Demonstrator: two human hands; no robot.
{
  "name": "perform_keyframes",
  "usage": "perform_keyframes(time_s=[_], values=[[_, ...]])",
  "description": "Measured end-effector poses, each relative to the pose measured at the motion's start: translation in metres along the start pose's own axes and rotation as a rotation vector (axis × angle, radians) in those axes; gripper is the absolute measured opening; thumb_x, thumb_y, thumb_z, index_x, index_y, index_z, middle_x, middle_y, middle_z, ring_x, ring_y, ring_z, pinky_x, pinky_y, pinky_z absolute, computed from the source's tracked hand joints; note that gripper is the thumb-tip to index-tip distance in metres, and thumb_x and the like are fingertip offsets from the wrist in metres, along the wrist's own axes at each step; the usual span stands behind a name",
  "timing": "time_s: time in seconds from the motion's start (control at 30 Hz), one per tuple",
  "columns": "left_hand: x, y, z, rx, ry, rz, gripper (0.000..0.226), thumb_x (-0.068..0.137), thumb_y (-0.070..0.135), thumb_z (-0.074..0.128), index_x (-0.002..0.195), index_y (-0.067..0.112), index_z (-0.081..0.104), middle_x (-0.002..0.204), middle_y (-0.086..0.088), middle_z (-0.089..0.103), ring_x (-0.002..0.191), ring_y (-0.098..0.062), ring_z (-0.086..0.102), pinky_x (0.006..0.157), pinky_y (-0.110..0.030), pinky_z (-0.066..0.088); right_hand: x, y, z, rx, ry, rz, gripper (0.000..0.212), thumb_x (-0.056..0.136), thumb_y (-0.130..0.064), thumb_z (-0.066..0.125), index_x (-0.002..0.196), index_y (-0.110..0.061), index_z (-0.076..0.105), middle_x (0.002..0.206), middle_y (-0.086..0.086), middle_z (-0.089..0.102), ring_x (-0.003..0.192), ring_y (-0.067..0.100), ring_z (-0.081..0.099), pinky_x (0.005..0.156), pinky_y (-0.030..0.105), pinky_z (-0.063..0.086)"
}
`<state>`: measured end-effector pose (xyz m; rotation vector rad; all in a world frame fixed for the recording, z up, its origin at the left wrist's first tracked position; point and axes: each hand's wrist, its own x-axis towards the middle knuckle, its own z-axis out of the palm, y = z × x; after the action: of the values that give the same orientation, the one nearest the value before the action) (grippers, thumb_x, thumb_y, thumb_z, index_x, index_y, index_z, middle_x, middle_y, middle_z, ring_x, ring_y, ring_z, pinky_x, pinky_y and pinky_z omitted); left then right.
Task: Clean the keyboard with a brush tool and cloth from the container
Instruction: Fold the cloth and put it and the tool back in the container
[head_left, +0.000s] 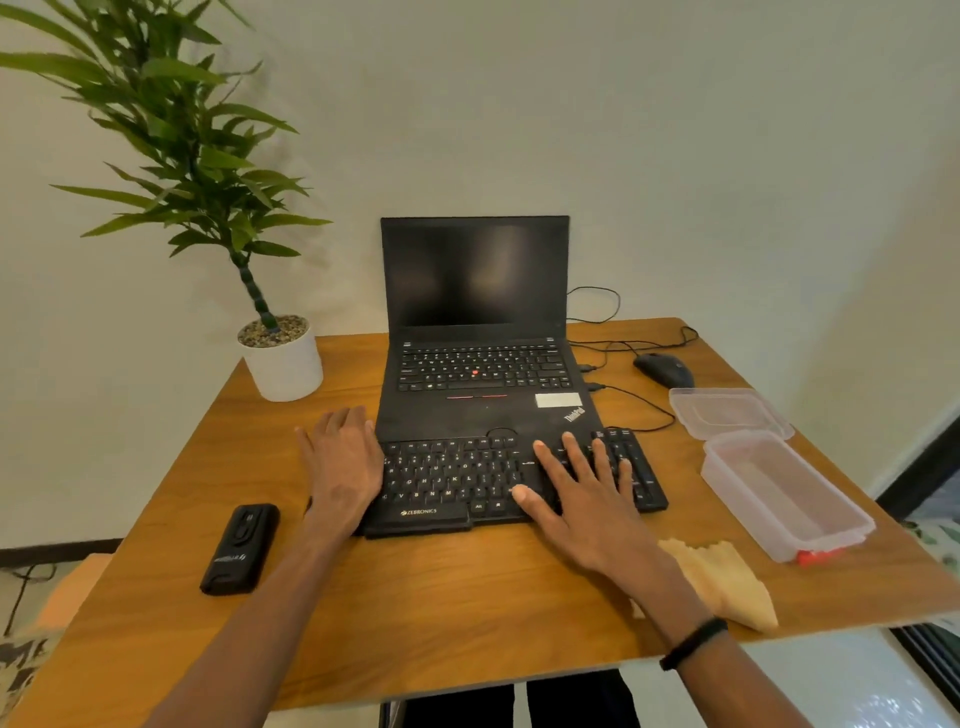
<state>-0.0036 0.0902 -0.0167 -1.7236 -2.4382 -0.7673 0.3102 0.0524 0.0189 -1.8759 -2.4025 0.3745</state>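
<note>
A black external keyboard (457, 480) lies in front of an open laptop on the wooden table. My left hand (345, 465) rests flat on its left end, fingers spread. My right hand (582, 488) lies flat on its right half, fingers apart, holding nothing. A yellow cloth (727, 582) lies crumpled on the table just right of my right forearm. The clear plastic container (779, 499) stands open at the right, a small red item (818, 557) at its near corner. Its lid (727, 410) lies behind it. No brush is clearly visible.
A black laptop (478, 332) with a dark screen stands behind the keyboard. A wired mouse (665, 369) and cables lie at the back right. A potted plant (280, 358) stands at the back left. A black case (241, 548) lies near the left edge.
</note>
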Motion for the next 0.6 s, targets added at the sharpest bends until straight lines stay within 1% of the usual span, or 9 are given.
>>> perform_keyframes(time_s=[0.07,0.1,0.17,0.2,0.27,0.33,0.4,0.5,0.6], values=[[-0.020,0.022,-0.011,-0.088,0.078,0.067,0.034,0.107,0.033,0.049,0.135,0.018,0.062,0.141,-0.008,0.060,0.141,-0.032,0.046,0.119,-0.069,0.005,-0.012,0.007,-0.014,0.153,0.046,-0.002,0.087,0.087,-0.087,0.016,0.161,-0.045,0.000,0.172,-0.005,-0.003,0.158,0.022,-0.010,0.127,0.051,-0.001],[-0.034,0.038,-0.015,-0.152,0.089,0.088,0.036,0.106,0.037,0.051,0.137,0.023,0.061,0.144,-0.004,0.058,0.143,-0.028,0.044,0.120,-0.064,0.001,-0.021,0.014,-0.022,0.207,0.091,-0.004,0.084,0.089,-0.084,0.023,0.161,-0.043,0.009,0.171,-0.005,0.007,0.158,0.021,-0.002,0.128,0.049,0.006],[-0.068,0.070,-0.024,-0.295,0.074,0.179,0.038,0.102,0.044,0.052,0.133,0.026,0.063,0.138,0.001,0.059,0.135,-0.020,0.047,0.122,-0.055,0.017,-0.043,0.031,-0.037,0.253,0.197,0.011,0.070,0.094,-0.074,0.039,0.155,-0.040,0.032,0.162,-0.007,0.033,0.151,0.017,0.025,0.123,0.041,0.028],[-0.087,0.088,-0.027,-0.381,0.056,0.253,0.039,0.100,0.047,0.052,0.129,0.025,0.066,0.130,0.003,0.060,0.126,-0.015,0.049,0.118,-0.044,0.031,-0.056,0.041,-0.045,0.277,0.241,0.047,0.060,0.096,-0.068,0.047,0.148,-0.038,0.043,0.152,-0.009,0.045,0.139,0.012,0.038,0.115,0.034,0.036],[-0.124,0.119,-0.029,-0.522,-0.007,0.384,0.036,0.098,0.048,0.053,0.119,0.025,0.071,0.115,0.011,0.059,0.109,-0.004,0.049,0.101,-0.018,0.041,-0.082,0.062,-0.059,0.336,0.303,0.168,0.039,0.095,-0.055,0.061,0.128,-0.033,0.060,0.129,-0.010,0.059,0.114,0.006,0.050,0.097,0.023,0.040],[-0.156,0.147,-0.027,-0.533,-0.094,0.513,0.030,0.099,0.053,0.057,0.109,0.028,0.071,0.106,0.017,0.057,0.099,0.000,0.051,0.088,-0.016,0.046,-0.108,0.086,-0.067,0.397,0.394,0.265,0.024,0.090,-0.045,0.073,0.107,-0.029,0.068,0.110,-0.010,0.066,0.098,0.006,0.058,0.082,0.017,0.041],[-0.186,0.169,-0.022,-0.508,-0.226,0.553,0.040,0.094,0.068,0.056,0.108,0.033,0.069,0.103,0.023,0.055,0.097,0.001,0.050,0.085,-0.020,0.047,-0.133,0.108,-0.064,0.428,0.406,0.273,0.025,0.081,-0.043,0.082,0.097,-0.029,0.069,0.099,-0.015,0.067,0.093,0.003,0.061,0.072,0.011,0.040],[-0.211,0.187,-0.015,-0.453,-0.365,0.579,0.060,0.085,0.079,0.055,0.128,0.039,0.061,0.118,0.024,0.052,0.112,0.000,0.043,0.095,-0.021,0.042,-0.160,0.124,-0.049,0.364,0.271,0.152,0.047,0.067,-0.056,0.088,0.104,-0.038,0.068,0.113,-0.025,0.061,0.106,-0.001,0.057,0.087,0.015,0.043],[-0.218,0.192,0.001,-0.318,-0.322,0.770,0.059,0.094,0.064,0.057,0.147,0.039,0.048,0.147,0.014,0.047,0.138,-0.014,0.035,0.113,-0.034,0.036,-0.164,0.137,-0.017,0.272,0.218,-0.068,0.057,0.076,-0.062,0.075,0.124,-0.031,0.070,0.139,-0.015,0.057,0.130,0.010,0.050,0.107,0.030,0.042]])
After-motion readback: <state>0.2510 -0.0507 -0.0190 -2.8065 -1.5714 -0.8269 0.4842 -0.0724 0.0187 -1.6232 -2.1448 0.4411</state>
